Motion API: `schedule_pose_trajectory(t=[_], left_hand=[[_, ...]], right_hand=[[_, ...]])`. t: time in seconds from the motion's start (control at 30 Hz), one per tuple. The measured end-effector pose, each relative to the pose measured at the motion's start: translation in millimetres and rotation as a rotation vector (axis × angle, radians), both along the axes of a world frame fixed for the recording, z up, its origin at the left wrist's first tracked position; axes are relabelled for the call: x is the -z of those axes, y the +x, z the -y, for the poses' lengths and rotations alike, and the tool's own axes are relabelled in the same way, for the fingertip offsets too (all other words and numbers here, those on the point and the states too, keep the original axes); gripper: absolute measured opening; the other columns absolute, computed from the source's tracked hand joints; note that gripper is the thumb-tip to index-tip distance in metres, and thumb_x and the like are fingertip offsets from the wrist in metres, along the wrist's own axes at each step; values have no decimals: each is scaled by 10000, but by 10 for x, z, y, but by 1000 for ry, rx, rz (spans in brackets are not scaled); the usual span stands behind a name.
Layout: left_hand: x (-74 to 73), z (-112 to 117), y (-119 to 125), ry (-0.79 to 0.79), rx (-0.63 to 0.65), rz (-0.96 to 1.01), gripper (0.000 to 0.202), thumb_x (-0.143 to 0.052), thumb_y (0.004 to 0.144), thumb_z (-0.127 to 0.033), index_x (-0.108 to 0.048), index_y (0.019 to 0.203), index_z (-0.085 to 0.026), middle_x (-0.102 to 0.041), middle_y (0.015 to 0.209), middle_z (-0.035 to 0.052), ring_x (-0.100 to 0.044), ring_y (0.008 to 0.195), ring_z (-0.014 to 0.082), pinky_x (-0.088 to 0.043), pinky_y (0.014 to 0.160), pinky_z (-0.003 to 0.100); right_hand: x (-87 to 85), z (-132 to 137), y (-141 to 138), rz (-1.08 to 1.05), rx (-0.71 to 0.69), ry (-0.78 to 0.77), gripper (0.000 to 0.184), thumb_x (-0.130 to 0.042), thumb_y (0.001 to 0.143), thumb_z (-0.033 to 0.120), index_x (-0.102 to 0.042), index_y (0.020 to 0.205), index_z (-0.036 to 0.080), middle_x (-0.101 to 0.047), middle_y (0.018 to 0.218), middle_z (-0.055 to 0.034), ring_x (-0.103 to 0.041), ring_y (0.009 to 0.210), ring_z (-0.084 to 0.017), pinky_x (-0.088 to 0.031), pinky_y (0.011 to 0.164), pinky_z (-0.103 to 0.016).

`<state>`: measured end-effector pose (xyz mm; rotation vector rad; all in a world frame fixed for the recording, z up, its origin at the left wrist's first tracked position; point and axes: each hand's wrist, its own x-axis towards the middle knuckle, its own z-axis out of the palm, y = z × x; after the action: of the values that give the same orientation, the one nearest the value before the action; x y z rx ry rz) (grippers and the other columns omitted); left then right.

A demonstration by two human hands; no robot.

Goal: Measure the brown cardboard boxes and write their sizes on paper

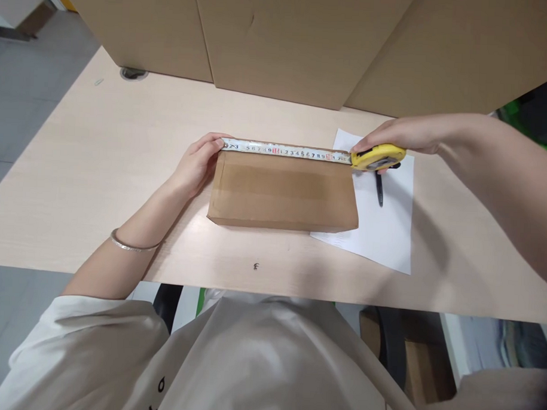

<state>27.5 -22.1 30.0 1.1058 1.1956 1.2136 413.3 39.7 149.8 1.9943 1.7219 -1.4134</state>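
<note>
A closed brown cardboard box (283, 190) lies on the pale wooden table in front of me. Along its far top edge runs the white blade of a yellow tape measure (380, 155), pulled out across the box's length. My right hand (395, 136) is wrapped round the tape measure's case at the box's right end. At the left end, my left hand (202, 160) pinches the blade's tip against the box corner, its other fingers partly hidden behind the box. A sheet of white paper (389, 233) sits partly under the box, with a black pen (380, 189) on it below my right hand.
Large brown cardboard panels (301, 44) stand along the table's back. A round cable hole (133, 74) is near the far left corner. The table's front edge (252, 291) runs close to my body, and grey floor shows at left.
</note>
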Motion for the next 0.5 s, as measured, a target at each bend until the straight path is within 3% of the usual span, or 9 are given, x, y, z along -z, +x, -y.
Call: schedule_pose_trajectory(t=[0.1,0.23,0.4,0.5], left_hand=[[10,2,15,5,-22,12,195,-723,946,-373,-779,1030,-207,-814,1083,74,-761,1075,250,-650,1038,394],[51,-6,39,15,-22,13,275,-743,923,-446,-790,1039,-202,-816,1099,91,-758,1073,258,-642,1009,393],[66,-78,-47,130,-44,-58,549,-781,926,-683,-717,1222,-225,-784,1344,108,-702,1417,305,-531,1259,443],[-86,-9,-133,347,-150,-228,665,-740,977,-788,-658,1330,-230,-717,1480,67,-571,1577,299,-379,1402,479]], right_hand=[[-1,36,4,22,10,47,320,-690,1092,348,-795,843,177,-758,875,-104,-661,731,-171,-498,677,-328],[37,92,109,-48,-53,115,324,-777,1031,492,-825,878,211,-756,891,-109,-652,760,-206,-502,697,-359],[33,261,193,-80,-147,292,309,-714,1036,477,-816,891,224,-722,903,-92,-595,754,-207,-490,711,-360],[25,339,182,-58,-135,406,263,-771,1006,473,-836,939,227,-701,898,-90,-574,754,-213,-482,713,-365]])
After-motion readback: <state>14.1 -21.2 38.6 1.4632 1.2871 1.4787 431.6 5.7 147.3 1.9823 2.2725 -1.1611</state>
